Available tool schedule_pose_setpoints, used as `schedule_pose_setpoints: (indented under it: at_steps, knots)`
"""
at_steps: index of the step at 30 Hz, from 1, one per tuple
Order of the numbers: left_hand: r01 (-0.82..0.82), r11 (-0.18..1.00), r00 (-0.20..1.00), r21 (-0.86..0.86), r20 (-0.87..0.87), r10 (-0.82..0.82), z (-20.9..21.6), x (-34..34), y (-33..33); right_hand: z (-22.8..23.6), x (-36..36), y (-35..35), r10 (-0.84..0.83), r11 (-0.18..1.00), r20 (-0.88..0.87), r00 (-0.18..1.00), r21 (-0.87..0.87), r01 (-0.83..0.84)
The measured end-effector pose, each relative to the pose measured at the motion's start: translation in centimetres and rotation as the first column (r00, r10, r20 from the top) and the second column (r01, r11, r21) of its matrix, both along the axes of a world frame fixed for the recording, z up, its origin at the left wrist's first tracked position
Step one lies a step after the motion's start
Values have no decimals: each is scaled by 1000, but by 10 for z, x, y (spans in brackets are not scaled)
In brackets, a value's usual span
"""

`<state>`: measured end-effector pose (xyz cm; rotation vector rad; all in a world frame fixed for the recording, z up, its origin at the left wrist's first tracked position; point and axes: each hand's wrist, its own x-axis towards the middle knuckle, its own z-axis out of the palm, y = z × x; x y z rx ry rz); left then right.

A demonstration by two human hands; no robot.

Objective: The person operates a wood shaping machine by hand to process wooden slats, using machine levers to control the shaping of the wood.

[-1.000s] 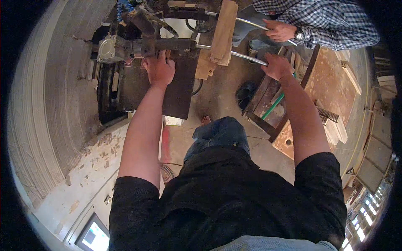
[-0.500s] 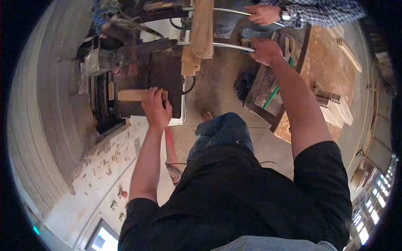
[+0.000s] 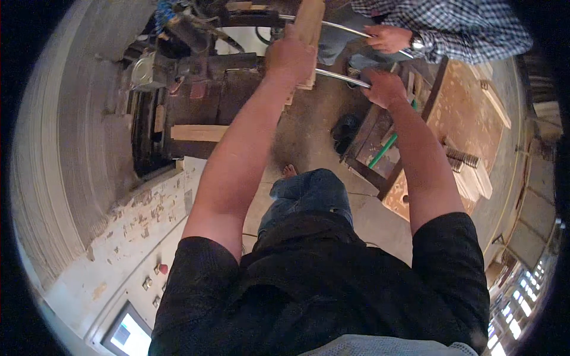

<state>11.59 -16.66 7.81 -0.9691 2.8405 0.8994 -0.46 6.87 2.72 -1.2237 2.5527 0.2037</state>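
Note:
Two metal rods (image 3: 341,78) reach out to the right from a dark machine at the upper left. Wooden boards (image 3: 309,22) lie crosswise over the rods. My left hand (image 3: 291,59) is closed against the left side of these boards, and its palm and some fingers are hidden. With my right hand (image 3: 386,89) I grip the outer end of the nearer rod. Another person's hand (image 3: 389,39) in a checked sleeve holds the farther rod. A single wooden piece (image 3: 199,132) rests on the dark machine bed, partly covered by my left forearm.
On the right stands a worn wooden table (image 3: 460,113) with stacked wood pieces (image 3: 475,175) on it. A green stick (image 3: 383,149) lies in the lower bay beside it. At the lower left, a pale cabinet carries a red button (image 3: 161,269) and a screen (image 3: 127,332).
My left hand has left the wooden piece on the machine bed and moved up and right to the boards on the rods. My right hand stays on the rod.

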Motion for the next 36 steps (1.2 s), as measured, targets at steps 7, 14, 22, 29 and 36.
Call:
schedule_pose_setpoints:
  at_steps: [7,14,22,29,36]
  knots:
    - [-90,964,678,250,-694,243,16,93,13,-13,-5,11,5,1000,-74,997,-21,-6]
    - [-377,334,50,864,-341,939,-30,199,12,-17,-5,12,12,998,-85,996,-59,-17]
    - [-475,321,227,819,-238,944,-94,158,-110,-9,-1,5,-36,999,-73,997,-19,35]
    - [-770,451,478,452,-62,876,-93,119,-135,-3,-2,6,2,999,-42,999,-36,-4]
    - [-839,519,528,166,15,849,-106,124,-150,-18,-9,11,-8,997,-53,999,-75,4]
